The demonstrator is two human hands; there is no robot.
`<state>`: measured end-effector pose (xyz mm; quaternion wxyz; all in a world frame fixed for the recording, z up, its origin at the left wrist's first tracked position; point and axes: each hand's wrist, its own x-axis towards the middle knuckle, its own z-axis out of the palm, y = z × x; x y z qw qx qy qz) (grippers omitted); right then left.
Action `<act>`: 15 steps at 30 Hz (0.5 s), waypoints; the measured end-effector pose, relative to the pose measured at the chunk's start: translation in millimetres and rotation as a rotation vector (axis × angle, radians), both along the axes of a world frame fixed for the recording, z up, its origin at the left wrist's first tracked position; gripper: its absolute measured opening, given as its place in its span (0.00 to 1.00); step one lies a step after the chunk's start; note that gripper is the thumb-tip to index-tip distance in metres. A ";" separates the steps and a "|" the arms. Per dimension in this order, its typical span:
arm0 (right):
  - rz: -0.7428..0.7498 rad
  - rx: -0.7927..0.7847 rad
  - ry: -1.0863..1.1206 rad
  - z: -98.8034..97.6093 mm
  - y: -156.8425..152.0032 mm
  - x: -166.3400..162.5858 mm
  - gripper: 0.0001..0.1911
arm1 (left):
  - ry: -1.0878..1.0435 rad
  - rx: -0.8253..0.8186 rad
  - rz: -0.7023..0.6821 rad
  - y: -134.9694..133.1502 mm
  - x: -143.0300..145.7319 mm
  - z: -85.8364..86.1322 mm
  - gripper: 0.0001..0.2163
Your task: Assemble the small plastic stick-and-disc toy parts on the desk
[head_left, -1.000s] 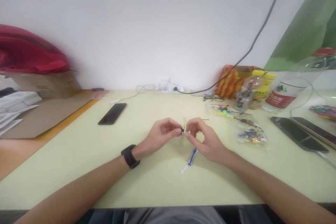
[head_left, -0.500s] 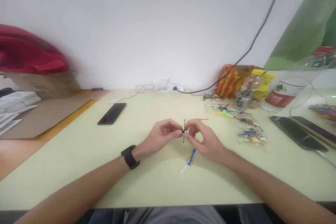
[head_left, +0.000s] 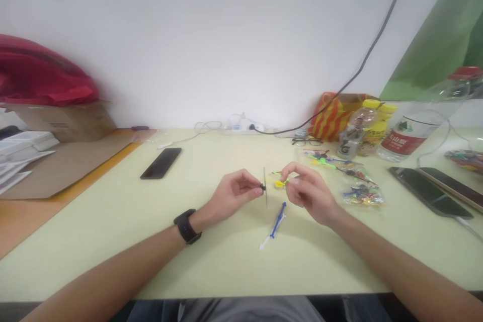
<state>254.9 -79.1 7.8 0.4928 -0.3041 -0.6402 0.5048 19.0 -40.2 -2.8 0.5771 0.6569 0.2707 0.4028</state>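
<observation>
My left hand (head_left: 241, 187) pinches a small black piece (head_left: 263, 188) between thumb and fingertips. A thin upright pointer (head_left: 265, 176), faint and blurred, stands at the right end of that piece. My right hand (head_left: 311, 192) is just to the right, apart from the pointer, with thumb and index finger slightly parted. By its fingertips are a yellow plastic piece (head_left: 279, 184) and a green bit (head_left: 286, 181); whether the fingers touch them is unclear. Nearer me, a blue plastic arrow (head_left: 278, 219) lies across a white arrow (head_left: 262, 245) on the table.
Clear bags of coloured plastic pieces (head_left: 363, 194) lie at the right, by phones (head_left: 430, 191) and bottles (head_left: 350, 131). A black phone (head_left: 160, 163) lies at the left. Glasses (head_left: 307, 141) and a power strip (head_left: 241, 131) sit along the wall.
My right hand has drawn back to the right from the black piece, uncovering the yellow piece and more of the blue arrow. The pointer now looks fainter and blurred. My left hand stays put.
</observation>
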 end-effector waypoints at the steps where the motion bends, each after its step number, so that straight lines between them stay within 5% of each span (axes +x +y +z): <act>1: -0.068 0.044 0.011 0.6 -0.6 -0.9 0.15 | -0.002 0.000 -0.001 -0.1 0.1 0.0 0.12; 6: -0.239 0.207 -0.087 -3.0 -3.3 -13.2 0.11 | 0.008 0.006 0.013 0.5 0.0 0.5 0.12; 15: -0.078 0.188 -0.139 -8.9 -2.5 -12.8 0.16 | -0.003 0.022 0.013 0.3 0.7 4.2 0.13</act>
